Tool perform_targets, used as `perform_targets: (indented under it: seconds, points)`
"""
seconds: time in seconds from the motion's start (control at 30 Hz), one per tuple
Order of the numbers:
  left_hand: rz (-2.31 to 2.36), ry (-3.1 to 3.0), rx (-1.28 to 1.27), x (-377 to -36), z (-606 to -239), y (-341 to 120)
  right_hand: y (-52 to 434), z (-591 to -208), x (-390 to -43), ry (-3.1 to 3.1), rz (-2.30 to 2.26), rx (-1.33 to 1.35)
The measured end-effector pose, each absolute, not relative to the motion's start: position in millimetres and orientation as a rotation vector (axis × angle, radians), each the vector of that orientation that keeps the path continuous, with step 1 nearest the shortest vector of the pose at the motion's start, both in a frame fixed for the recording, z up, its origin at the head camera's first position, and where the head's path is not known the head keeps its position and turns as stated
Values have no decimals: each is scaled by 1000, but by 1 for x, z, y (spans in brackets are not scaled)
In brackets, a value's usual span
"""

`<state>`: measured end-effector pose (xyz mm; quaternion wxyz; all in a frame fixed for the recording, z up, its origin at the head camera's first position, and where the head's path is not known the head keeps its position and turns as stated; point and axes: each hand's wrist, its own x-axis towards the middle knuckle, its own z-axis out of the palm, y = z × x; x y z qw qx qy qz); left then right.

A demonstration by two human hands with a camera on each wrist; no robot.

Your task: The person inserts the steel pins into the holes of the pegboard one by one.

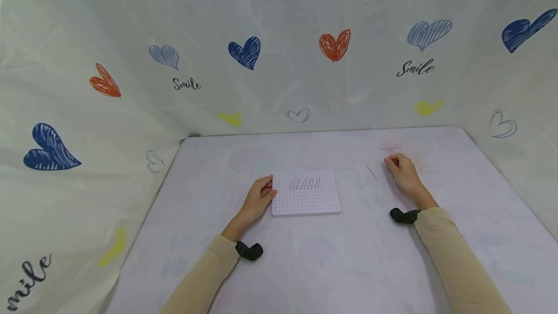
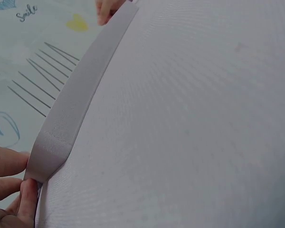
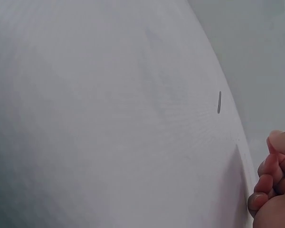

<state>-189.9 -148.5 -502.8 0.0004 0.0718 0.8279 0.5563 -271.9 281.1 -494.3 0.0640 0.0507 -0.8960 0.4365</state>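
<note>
My left hand (image 1: pixel 259 196) grips the left edge of a white pegboard (image 1: pixel 305 206) lying on the table, with thumb and fingers at its corner in the left wrist view. Several thin dark metal pins (image 1: pixel 304 183) stand in a row towards the board's far side, some leaning, and rise beyond its edge in the left wrist view. To the right of the board, my right hand (image 1: pixel 403 173) is over the table with its fingers curled and nothing visible between them. One loose pin (image 1: pixel 371 172) lies just left of that hand, apart from its fingertips; the right wrist view also shows this pin (image 3: pixel 219 102).
A pale cloth covers the table (image 1: pixel 314 265). Behind and to the left hangs a whitish curtain (image 1: pixel 279 8) printed with hearts and "Smile" lettering. Black devices are strapped at the left wrist (image 1: pixel 249 251) and right wrist (image 1: pixel 403 215).
</note>
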Motion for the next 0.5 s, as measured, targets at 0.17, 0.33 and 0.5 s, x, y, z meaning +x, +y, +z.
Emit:
perform_targets:
  seconds: [0.17, 0.33, 0.5]
  points:
    - [1734, 2602, 209, -191, -504, -149, 278, -491, -268, -2697, 1341, 117]
    - [1697, 2622, 212, -189, -502, -149, 273, -489, -265, -2681, 1353, 67]
    - [1676, 2628, 197, -189, -500, -148, 265, -486, -262, -2668, 1338, 33]
